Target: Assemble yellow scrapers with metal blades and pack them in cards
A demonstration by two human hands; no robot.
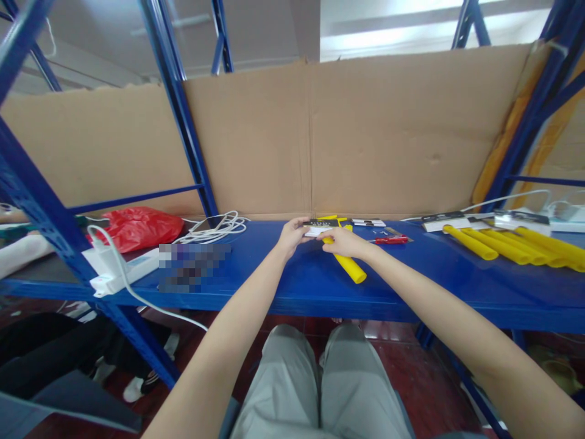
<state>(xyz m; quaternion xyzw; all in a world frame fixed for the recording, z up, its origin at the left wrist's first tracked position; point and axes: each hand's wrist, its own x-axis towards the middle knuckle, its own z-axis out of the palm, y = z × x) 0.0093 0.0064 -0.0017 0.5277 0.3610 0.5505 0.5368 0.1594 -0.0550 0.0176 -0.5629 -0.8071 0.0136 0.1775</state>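
Observation:
My left hand (291,238) is closed on the left edge of a black-and-white card (322,224) above the blue shelf (256,262). My right hand (346,242) is closed at the lower right edge of the same card, its fingertips pinched together. Beneath the right hand, a yellow tube-shaped handle (351,268) slants down toward the shelf's front edge. Whether the card is joined to this handle is hidden by my fingers. To the right of my right hand lies a red-handled screwdriver (392,240), with small metal pieces (381,231) behind it.
At right lie several yellow handles (498,244) with black-and-white cards (443,221). Another card (368,222) lies behind my hands. At left are coiled white cable (228,225), a red plastic bag (141,228) and a power strip (137,266). Cardboard (365,134) walls the back; blue posts (183,116) frame it.

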